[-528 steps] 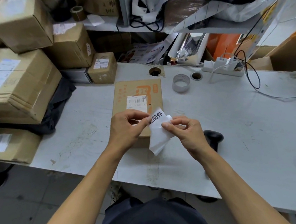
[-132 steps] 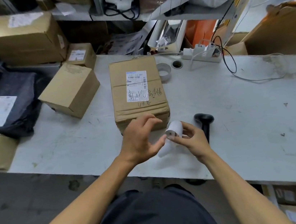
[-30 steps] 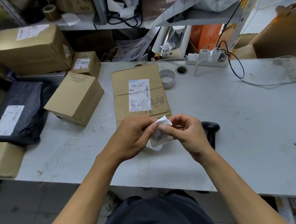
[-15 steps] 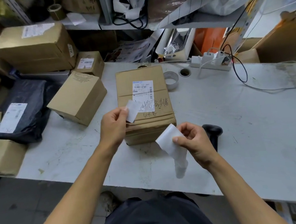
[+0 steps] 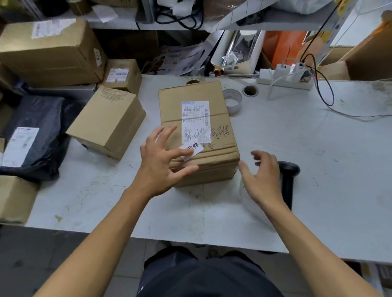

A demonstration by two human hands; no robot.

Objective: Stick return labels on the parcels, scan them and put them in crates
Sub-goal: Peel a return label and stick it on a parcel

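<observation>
A brown cardboard parcel [image 5: 218, 153] lies on the white table [image 5: 328, 156] in front of me. It carries a white shipping label [image 5: 194, 116] and blue handwriting. A small white return label [image 5: 193, 148] with black characters lies on the parcel's top, below the shipping label. My left hand [image 5: 161, 164] is spread flat, its fingers pressing the left end of the return label. My right hand [image 5: 263, 176] hovers open just right of the parcel's near corner and holds nothing. Under it lies a pale strip of label backing [image 5: 245, 191]. A black barcode scanner [image 5: 289, 176] lies right of that hand.
A second brown box [image 5: 106, 122] sits left of the parcel. More boxes and a black mailer bag [image 5: 37, 141] are stacked further left. A tape roll [image 5: 233, 99], a power strip [image 5: 285, 78] and cables lie at the back. A cluttered shelf rises behind.
My left hand carried the peeled label onto the parcel's top and now presses it flat. My right hand let go of the backing strip and opened beside the parcel.
</observation>
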